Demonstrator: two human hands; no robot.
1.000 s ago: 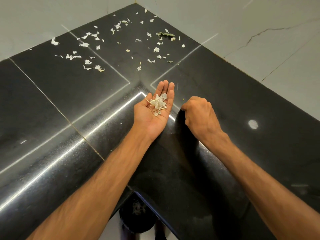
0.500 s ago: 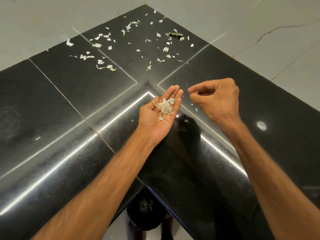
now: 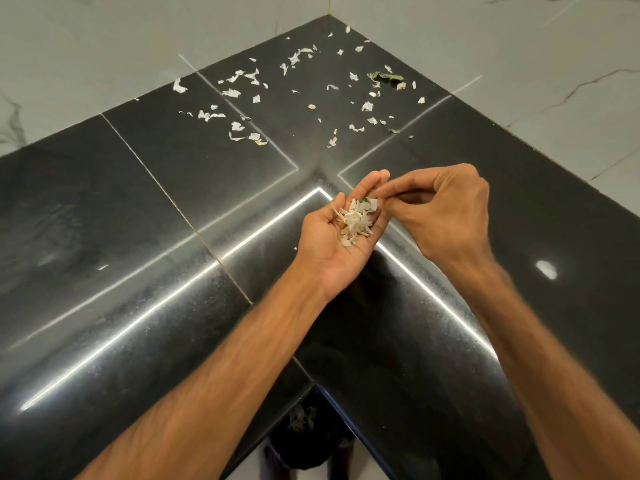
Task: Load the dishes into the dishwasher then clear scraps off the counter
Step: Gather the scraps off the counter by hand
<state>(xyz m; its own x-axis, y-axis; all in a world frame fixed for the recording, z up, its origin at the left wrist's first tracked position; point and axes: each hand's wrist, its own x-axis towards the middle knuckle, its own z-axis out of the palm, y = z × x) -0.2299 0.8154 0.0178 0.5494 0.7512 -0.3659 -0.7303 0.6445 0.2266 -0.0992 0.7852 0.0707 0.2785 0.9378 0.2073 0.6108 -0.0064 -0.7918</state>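
Pale peel scraps [image 3: 239,127] littered the far counter [image 3: 138,202]. My left hand [image 3: 341,244] lay open, palm up, cradling a loose scrap pile [image 3: 358,220]. My right hand [image 3: 440,209] pinched beside it, and I couldn't tell whether it held anything. Any tilt of that palm would probably spill flakes.

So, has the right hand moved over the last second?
Yes. The right hand rose off the countertop and shifted toward its seam corner, to the left hand.

Bench [image 3: 138,202] corner: loose scraps [image 3: 311,91] lie strewn toward the far corner; nearer, a scrap pile [image 3: 358,220] lies in the left hand [image 3: 336,244], the right hand [image 3: 446,209] just beside it on the right.
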